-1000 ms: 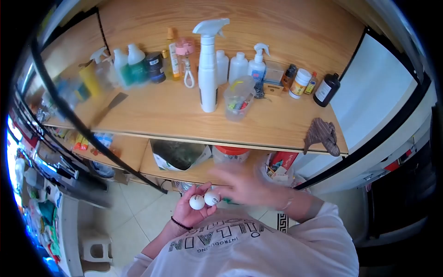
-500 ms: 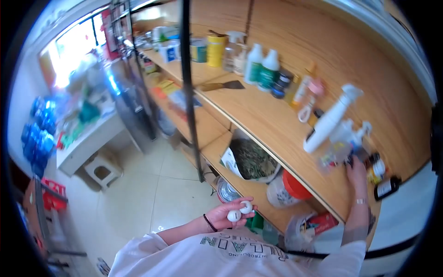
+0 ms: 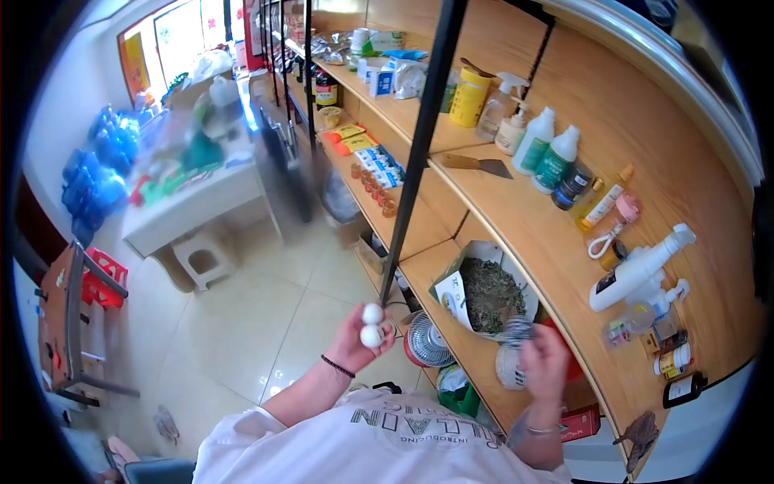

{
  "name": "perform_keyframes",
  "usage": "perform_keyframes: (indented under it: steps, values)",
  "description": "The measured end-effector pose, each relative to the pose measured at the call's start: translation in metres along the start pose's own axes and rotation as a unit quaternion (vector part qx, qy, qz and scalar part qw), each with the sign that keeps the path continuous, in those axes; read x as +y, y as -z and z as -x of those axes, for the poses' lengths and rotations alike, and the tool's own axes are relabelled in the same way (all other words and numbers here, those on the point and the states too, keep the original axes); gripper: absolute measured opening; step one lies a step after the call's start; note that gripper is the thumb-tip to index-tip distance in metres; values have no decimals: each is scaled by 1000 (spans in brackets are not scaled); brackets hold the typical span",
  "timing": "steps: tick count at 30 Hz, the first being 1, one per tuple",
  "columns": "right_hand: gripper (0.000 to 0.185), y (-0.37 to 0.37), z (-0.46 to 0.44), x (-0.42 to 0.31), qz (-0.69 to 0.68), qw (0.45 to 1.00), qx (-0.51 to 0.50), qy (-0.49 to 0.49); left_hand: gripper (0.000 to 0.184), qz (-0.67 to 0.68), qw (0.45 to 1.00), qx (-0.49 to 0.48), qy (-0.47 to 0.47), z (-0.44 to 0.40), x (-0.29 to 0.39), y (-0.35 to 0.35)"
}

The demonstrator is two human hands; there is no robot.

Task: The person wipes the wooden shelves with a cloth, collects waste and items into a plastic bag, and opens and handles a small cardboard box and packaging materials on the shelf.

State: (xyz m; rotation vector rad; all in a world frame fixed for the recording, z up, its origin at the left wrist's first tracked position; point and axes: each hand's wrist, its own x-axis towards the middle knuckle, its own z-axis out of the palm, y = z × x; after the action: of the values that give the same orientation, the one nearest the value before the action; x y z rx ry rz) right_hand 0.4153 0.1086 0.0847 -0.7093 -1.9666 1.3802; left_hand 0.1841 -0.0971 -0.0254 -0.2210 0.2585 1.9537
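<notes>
My left hand (image 3: 349, 343) is held palm up in front of my shirt, its fingers curled round two small white balls (image 3: 372, 335) with printed marks. My right hand (image 3: 546, 363) is in front of the shelf edge, blurred by motion. Its fingers are closed on a small dark, striped-looking item (image 3: 518, 328), too smeared to name. Behind that item, on the lower shelf, are a box of dried leaves (image 3: 493, 294) and a white tub (image 3: 509, 367), partly covered by the hand.
On the upper shelf stand a white spray bottle (image 3: 641, 270), green-labelled bottles (image 3: 555, 161), a scraper (image 3: 476, 164) and a dark bottle (image 3: 684, 390). A black post (image 3: 421, 145) rises between shelf sections. A fan (image 3: 429, 343) sits low; a white stool (image 3: 205, 258) is under the table.
My right hand has come off the upper shelf, leftward, now with the dark item in it. My left hand has moved left and up with the balls. The view has shifted.
</notes>
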Motion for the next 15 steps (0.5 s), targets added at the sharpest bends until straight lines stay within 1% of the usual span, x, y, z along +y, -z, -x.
perform_keyframes:
  steps: [1, 2, 3, 5, 6, 7, 8, 11, 13, 15]
  values:
    - [26, -31, -4, 0, -6, 998, -64, -4, 32, 3, 999, -10, -40, 4, 15, 2]
    - [26, -59, -6, 1, -34, 994, -107, -18, 31, 27, 998, -13, -55, 6, 31, 14]
    - [26, -81, -8, 4, -63, 986, -150, -35, 31, 33, 998, -6, -60, 12, 43, 12]
    - [26, -115, -13, 13, -26, 974, -221, -29, 28, 10, 995, -15, -102, 28, 68, 1]
    - [27, -134, -13, 5, -91, 967, -233, -41, 31, 10, 993, -52, -110, 32, 81, 3]
    - [28, -147, -15, 0, -56, 967, -245, -50, 34, 9, 989, -89, -120, 36, 92, 7]
    - [28, -159, -18, 0, -54, 964, -254, -59, 34, 22, 989, -69, -129, 42, 100, 7]
    - [27, -185, -29, 14, -42, 961, -268, -56, 36, -7, 984, -59, -165, 51, 129, -6]
    - [27, -200, -37, 23, -42, 959, -275, -46, 36, -39, 980, -74, -178, 52, 143, -8]
    - [26, -215, -47, 27, -57, 956, -281, -56, 36, -38, 981, -71, -177, 49, 155, -4]
